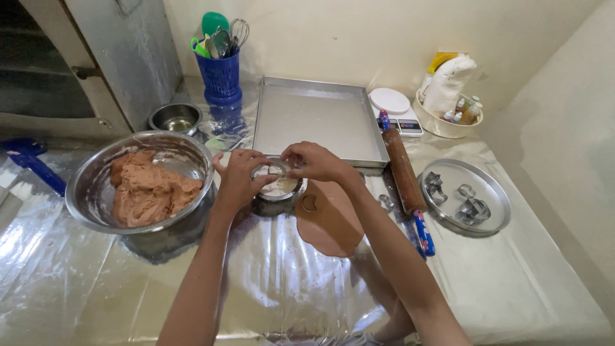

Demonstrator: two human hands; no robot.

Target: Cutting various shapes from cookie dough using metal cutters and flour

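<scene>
My left hand [238,177] and my right hand [315,161] meet over a small steel bowl of white flour [279,191]. Together they pinch a small metal cookie cutter [276,169] just above the flour. Below the bowl lies a rolled-out sheet of brown dough [330,221] with a small crescent cut in it. To the left stands a large steel bowl [96,186] holding a lump of brown dough [147,189].
An empty rectangular baking tray [317,118] lies behind my hands. A wooden rolling pin [403,173] with blue handles lies to the right, beside a round steel plate [493,192] of cutters. Further back are a blue utensil holder [221,77], a small steel bowl [175,118] and a kitchen scale [392,102]. Foil covers the counter.
</scene>
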